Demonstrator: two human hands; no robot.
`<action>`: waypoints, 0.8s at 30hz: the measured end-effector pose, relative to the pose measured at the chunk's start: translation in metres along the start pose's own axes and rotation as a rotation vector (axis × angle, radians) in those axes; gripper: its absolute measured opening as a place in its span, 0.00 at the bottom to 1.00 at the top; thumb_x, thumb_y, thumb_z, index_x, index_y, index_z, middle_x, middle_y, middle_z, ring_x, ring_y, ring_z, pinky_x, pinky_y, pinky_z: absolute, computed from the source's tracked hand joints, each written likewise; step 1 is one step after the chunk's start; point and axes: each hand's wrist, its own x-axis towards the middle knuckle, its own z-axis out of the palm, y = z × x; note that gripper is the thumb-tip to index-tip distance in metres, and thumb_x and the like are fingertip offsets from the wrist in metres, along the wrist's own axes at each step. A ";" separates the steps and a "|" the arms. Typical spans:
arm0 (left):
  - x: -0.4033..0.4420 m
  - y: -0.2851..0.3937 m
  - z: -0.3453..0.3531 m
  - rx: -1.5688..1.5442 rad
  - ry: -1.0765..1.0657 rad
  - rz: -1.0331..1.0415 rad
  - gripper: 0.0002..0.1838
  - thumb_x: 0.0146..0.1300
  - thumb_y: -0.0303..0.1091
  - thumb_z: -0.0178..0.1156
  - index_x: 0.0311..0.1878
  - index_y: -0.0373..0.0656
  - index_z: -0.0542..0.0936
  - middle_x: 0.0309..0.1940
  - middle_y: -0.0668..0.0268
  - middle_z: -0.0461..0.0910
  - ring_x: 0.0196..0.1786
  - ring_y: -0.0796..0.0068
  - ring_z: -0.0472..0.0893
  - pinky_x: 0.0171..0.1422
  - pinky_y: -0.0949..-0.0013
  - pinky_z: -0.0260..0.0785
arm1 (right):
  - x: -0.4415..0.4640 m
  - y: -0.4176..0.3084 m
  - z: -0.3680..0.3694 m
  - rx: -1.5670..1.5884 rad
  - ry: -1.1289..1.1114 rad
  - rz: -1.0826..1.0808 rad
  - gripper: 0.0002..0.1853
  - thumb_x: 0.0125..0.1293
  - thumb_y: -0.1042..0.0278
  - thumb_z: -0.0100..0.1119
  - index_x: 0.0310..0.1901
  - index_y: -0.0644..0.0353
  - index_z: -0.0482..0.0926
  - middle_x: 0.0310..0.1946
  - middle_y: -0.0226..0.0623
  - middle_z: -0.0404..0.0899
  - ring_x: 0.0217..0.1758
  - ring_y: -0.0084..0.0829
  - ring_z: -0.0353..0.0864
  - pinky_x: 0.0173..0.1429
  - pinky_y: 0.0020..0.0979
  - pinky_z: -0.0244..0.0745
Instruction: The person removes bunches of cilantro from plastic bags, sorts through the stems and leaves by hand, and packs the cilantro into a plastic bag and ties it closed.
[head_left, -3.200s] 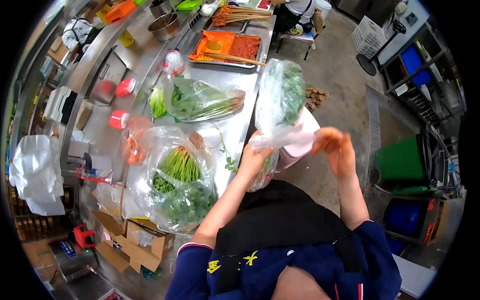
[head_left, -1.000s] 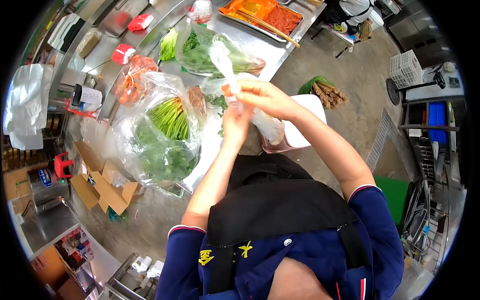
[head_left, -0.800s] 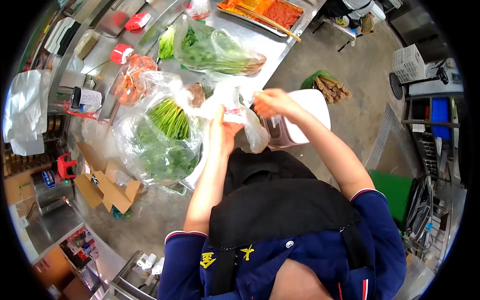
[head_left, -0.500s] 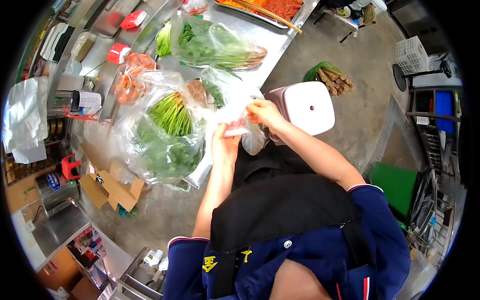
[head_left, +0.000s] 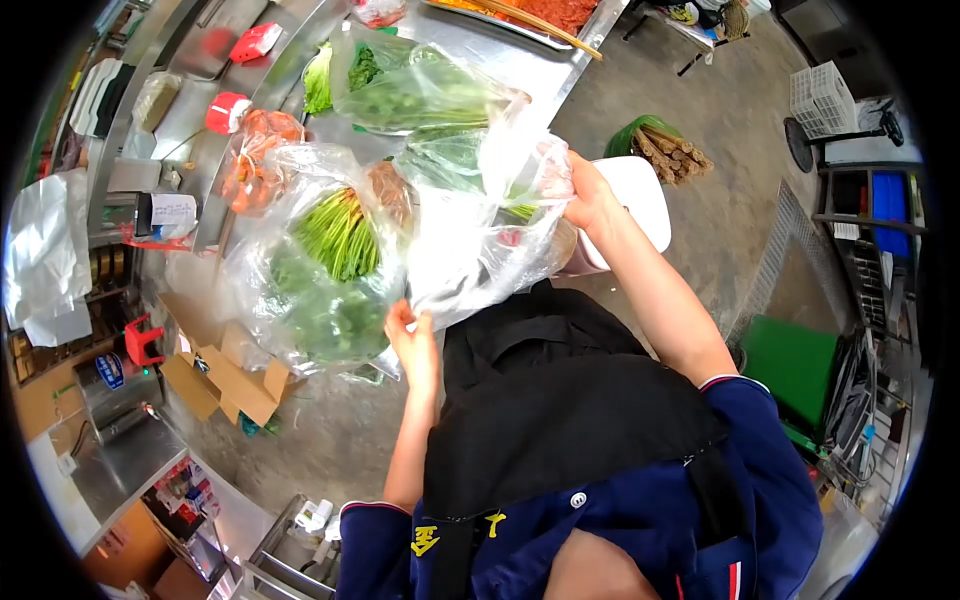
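Note:
A clear plastic bag [head_left: 480, 250] with greens in it is spread wide between my hands at the table's near edge. My right hand [head_left: 588, 192] has its fingers closed on the bag's upper right rim. Down at the bag's lower left corner, my left hand [head_left: 412, 340] has its fingers curled against the plastic; the fingertips are partly hidden. Left of it lies a bag of green stems and leaves [head_left: 340, 240], its mouth open. Behind sits another bag of long greens [head_left: 430, 90], beside a lettuce leaf [head_left: 318, 80].
The metal table [head_left: 520, 60] bears a tray of red food [head_left: 550, 14] at its far end and a bag of carrots [head_left: 260, 160] on the left. A white-lidded bin [head_left: 642, 200] stands right of the table, near bundled roots [head_left: 675, 150]. Cardboard box [head_left: 240, 375] below left.
The gathered bag mouth has been opened and spread wide. My left hand has moved down and left, and my right hand has moved right and slightly up with the rim.

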 end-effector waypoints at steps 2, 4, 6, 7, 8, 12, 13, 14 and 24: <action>-0.019 0.093 0.011 0.145 0.000 0.372 0.23 0.49 0.31 0.61 0.48 0.33 0.69 0.41 0.58 0.67 0.46 0.64 0.67 0.53 0.68 0.59 | -0.005 0.001 0.006 -0.076 -0.031 -0.001 0.14 0.65 0.62 0.40 0.40 0.62 0.73 0.34 0.37 0.77 0.36 0.31 0.77 0.45 0.37 0.74; -0.006 0.122 0.032 0.147 -0.155 0.518 0.26 0.48 0.33 0.62 0.51 0.35 0.68 0.49 0.56 0.65 0.49 0.65 0.68 0.54 0.69 0.60 | -0.009 0.006 0.012 -0.263 0.197 -0.074 0.14 0.63 0.60 0.43 0.39 0.61 0.74 0.32 0.35 0.77 0.34 0.29 0.77 0.43 0.35 0.75; 0.017 0.136 0.084 0.319 0.009 0.666 0.30 0.45 0.35 0.64 0.52 0.35 0.67 0.50 0.53 0.66 0.53 0.61 0.68 0.58 0.64 0.59 | -0.009 0.007 0.003 -0.345 0.182 -0.062 0.15 0.62 0.58 0.45 0.41 0.61 0.73 0.35 0.37 0.77 0.37 0.29 0.77 0.45 0.34 0.74; 0.033 0.133 0.098 0.494 0.043 0.726 0.27 0.45 0.35 0.64 0.49 0.34 0.70 0.49 0.51 0.69 0.52 0.59 0.70 0.56 0.60 0.61 | -0.010 0.007 0.006 -0.390 0.176 -0.055 0.16 0.62 0.58 0.46 0.43 0.62 0.73 0.37 0.37 0.77 0.38 0.29 0.76 0.45 0.34 0.73; 0.053 0.112 0.111 0.570 -0.037 0.646 0.24 0.47 0.35 0.62 0.46 0.34 0.71 0.44 0.51 0.71 0.49 0.58 0.72 0.52 0.58 0.63 | -0.023 0.008 0.025 -0.439 0.186 -0.045 0.17 0.61 0.57 0.48 0.44 0.62 0.73 0.38 0.38 0.77 0.40 0.29 0.76 0.46 0.34 0.72; 0.161 0.069 0.099 -0.261 -0.246 -0.215 0.13 0.56 0.32 0.50 0.44 0.36 0.73 0.24 0.57 0.77 0.28 0.62 0.77 0.33 0.61 0.71 | -0.060 -0.017 0.038 -1.381 0.243 -0.010 0.25 0.55 0.54 0.56 0.49 0.63 0.72 0.44 0.41 0.75 0.46 0.30 0.74 0.51 0.33 0.69; 0.178 0.089 0.077 -0.767 -0.251 -0.321 0.11 0.59 0.30 0.47 0.42 0.38 0.73 0.28 0.59 0.77 0.29 0.67 0.76 0.28 0.67 0.70 | -0.060 -0.029 0.011 -1.874 0.243 -0.071 0.27 0.49 0.52 0.61 0.47 0.62 0.73 0.42 0.42 0.77 0.45 0.32 0.75 0.50 0.30 0.69; 0.199 0.108 0.051 -0.935 -0.248 -0.460 0.10 0.59 0.31 0.47 0.42 0.39 0.73 0.30 0.61 0.76 0.28 0.70 0.75 0.25 0.69 0.70 | -0.062 -0.036 -0.006 -2.019 0.350 -0.083 0.26 0.48 0.53 0.61 0.46 0.62 0.74 0.41 0.43 0.77 0.45 0.32 0.76 0.50 0.30 0.69; 0.191 0.153 0.001 -0.261 -0.218 -0.130 0.17 0.53 0.52 0.57 0.30 0.47 0.71 0.18 0.73 0.65 0.17 0.82 0.62 0.16 0.78 0.48 | 0.002 -0.014 -0.018 -1.817 0.631 -0.505 0.22 0.52 0.55 0.56 0.46 0.60 0.73 0.42 0.44 0.75 0.46 0.40 0.74 0.51 0.33 0.66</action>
